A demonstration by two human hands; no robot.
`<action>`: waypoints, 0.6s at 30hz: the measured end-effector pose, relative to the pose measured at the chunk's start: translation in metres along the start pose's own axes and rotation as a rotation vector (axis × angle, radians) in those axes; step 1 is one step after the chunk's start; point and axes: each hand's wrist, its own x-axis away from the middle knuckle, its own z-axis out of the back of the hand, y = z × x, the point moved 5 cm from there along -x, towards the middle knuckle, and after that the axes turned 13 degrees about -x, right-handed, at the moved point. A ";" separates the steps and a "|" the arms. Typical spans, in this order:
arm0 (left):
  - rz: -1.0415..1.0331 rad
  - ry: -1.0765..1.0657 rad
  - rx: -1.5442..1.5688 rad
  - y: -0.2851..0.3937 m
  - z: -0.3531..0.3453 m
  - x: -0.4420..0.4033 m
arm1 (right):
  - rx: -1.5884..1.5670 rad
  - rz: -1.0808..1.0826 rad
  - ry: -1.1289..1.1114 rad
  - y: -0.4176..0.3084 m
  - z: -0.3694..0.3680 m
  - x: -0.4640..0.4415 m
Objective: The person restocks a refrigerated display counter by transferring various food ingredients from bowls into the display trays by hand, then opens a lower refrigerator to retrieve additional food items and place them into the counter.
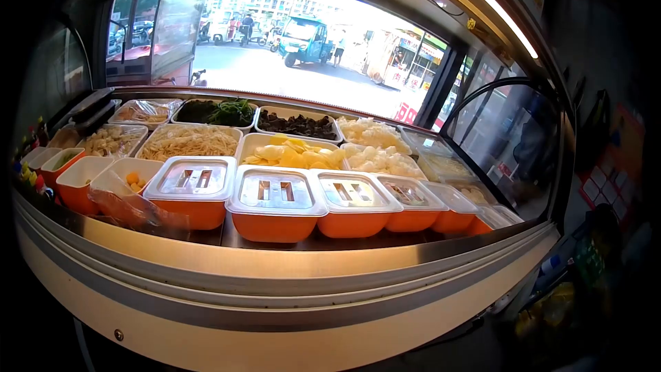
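Neither of my hands shows in the head view. A food display counter (275, 262) fills the middle. Along its near side stands a row of orange tubs; a lidded tub (277, 196) with a clear lid is at the centre, and an uncovered tub (81, 182) is at the left. Behind them, white trays hold yellow slices (292, 153), pale shreds (189, 142), dark fungus-like pieces (296, 125), leafy greens (231, 111) and white frilly pieces (372, 134).
A crumpled plastic bag (134, 203) drapes over a tub at the left. The counter's metal front edge (310, 265) runs across the view. Beyond the window opening, a teal three-wheeler (303, 40) and a person (339, 48) are on the street. Bags (551, 313) lie at lower right.
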 end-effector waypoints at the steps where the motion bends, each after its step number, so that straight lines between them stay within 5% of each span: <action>1: -0.004 0.000 -0.015 0.003 -0.001 0.001 | -0.012 0.002 0.015 0.000 0.000 0.000; 18: -0.176 0.031 -0.049 -0.003 -0.025 0.020 | -0.234 0.092 0.343 0.022 -0.120 -0.012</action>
